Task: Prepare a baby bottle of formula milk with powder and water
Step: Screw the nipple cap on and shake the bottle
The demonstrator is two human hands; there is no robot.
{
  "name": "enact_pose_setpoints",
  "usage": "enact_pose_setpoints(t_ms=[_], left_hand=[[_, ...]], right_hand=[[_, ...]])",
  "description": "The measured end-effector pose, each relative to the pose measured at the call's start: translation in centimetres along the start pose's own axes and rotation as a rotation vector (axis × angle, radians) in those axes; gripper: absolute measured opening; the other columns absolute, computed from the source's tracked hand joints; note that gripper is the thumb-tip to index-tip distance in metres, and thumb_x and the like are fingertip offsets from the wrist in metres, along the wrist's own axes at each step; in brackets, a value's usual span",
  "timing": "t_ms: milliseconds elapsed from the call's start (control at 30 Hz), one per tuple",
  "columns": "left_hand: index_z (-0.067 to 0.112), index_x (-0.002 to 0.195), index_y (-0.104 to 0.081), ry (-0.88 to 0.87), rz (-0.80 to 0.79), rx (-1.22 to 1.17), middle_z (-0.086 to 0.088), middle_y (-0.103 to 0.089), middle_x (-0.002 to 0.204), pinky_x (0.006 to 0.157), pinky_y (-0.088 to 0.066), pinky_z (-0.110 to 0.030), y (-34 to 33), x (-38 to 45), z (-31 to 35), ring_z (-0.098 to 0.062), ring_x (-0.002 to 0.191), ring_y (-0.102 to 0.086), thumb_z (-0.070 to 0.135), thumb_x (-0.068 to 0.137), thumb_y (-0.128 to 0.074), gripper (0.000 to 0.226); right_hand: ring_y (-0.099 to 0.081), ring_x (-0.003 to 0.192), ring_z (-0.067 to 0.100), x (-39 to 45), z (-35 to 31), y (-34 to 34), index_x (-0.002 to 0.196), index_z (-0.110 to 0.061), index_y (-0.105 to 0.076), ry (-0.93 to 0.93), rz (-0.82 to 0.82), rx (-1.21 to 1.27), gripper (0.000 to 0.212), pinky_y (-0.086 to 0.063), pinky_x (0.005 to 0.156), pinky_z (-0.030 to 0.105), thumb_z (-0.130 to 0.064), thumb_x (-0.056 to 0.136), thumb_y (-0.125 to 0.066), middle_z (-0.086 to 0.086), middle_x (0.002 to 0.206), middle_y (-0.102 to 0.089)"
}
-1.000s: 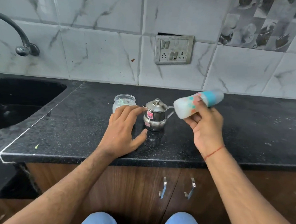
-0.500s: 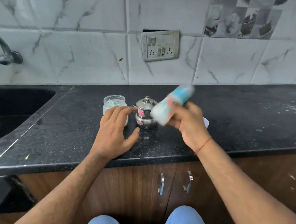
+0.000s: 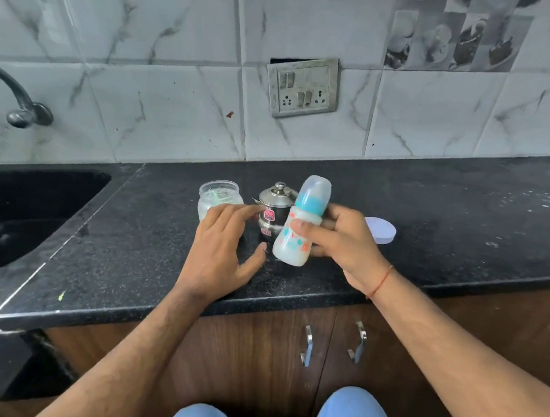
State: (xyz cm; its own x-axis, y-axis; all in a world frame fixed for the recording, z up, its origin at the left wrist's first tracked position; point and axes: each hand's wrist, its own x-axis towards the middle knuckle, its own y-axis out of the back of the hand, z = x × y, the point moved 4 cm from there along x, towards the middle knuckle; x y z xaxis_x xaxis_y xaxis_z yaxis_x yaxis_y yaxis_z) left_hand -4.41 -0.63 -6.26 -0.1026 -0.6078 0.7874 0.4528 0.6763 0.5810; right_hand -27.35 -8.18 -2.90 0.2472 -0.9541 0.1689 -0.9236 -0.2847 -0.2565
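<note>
The baby bottle [image 3: 298, 224] is held above the desk [image 3: 137, 249], just in front of the steel pot [image 3: 272, 213]. It is capped, milky white inside, and stands nearly upright with its blue collar and clear cap tipped slightly to the right. A second ago it lay almost on its side, cap pointing right; half a second ago it was a blur in mid-swing. Those swings read as shaking, so the powder and water are probably already inside and being mixed, which would place the task near its end.

The right hand [image 3: 342, 243] grips the bottle round its body, thumb across the printed front and fingers curled behind. The left hand [image 3: 220, 253] rests on the desk with fingers spread and relaxed, holding nothing; its fingertips reach toward the pot, and it has barely moved over the last second.

Left of the pot stands an open clear jar [image 3: 218, 202] with something pale green inside, perhaps a scoop. To the right of the right hand a white lid [image 3: 381, 230] lies flat on the desk. Farther out, white specks dust the desk at the far right, a black sink [image 3: 28, 214] lies to the left under a tap [image 3: 21, 105], and a switch plate [image 3: 302, 87] is set in the tiled wall.
</note>
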Motion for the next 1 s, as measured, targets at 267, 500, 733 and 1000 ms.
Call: enact_pose_setpoints(t_ms=[267,500,733,1000], left_hand=[[0.026,0.152,-0.057,-0.018,-0.036,-0.018,0.012,-0.066,0.132,0.116,-0.035,-0.022,0.3,0.3,0.2,-0.017,0.128,-0.056,0.045,0.093,-0.078,0.065],[0.033,0.154,-0.057,0.104,-0.220,-0.090,0.023,-0.069,0.118,0.090,-0.059,-0.040,0.2,-0.1,0.4,-0.009,0.106,-0.063,0.081,0.073,-0.085,0.098],[0.033,0.157,-0.056,0.174,-0.268,-0.069,0.012,-0.071,0.100,0.074,-0.057,-0.042,0.2,-0.5,0.8,-0.009,0.091,-0.060,0.082,0.084,-0.071,0.090],[0.024,0.178,-0.026,0.159,-0.330,-0.171,-0.008,-0.071,0.135,0.103,-0.055,-0.047,-0.3,-0.4,0.4,-0.022,0.123,-0.065,0.068,0.095,-0.069,0.103]], right_hand=[[-0.078,0.101,0.030,-0.1,0.2,0.7,0.120,-0.001,-0.069,0.041,0.078,-0.006,0.036,-0.065,0.069,0.040,-0.016,0.090,-0.082,0.012,0.107,-0.081],[-0.080,0.096,0.022,-2.1,2.0,-3.3,0.114,-0.012,-0.073,-0.002,-0.092,-0.233,0.047,-0.067,0.069,0.042,-0.029,0.076,-0.094,0.005,0.102,-0.083],[-0.079,0.097,0.015,-2.5,1.5,-4.9,0.153,-0.062,-0.022,0.133,-0.072,-0.353,0.111,-0.066,0.079,0.050,-0.061,0.067,-0.091,-0.012,0.109,-0.079],[-0.078,0.102,0.029,-1.9,1.2,-5.1,0.151,-0.067,-0.021,0.122,-0.240,-0.274,0.108,-0.066,0.072,0.055,-0.024,0.081,-0.091,0.004,0.116,-0.077]])
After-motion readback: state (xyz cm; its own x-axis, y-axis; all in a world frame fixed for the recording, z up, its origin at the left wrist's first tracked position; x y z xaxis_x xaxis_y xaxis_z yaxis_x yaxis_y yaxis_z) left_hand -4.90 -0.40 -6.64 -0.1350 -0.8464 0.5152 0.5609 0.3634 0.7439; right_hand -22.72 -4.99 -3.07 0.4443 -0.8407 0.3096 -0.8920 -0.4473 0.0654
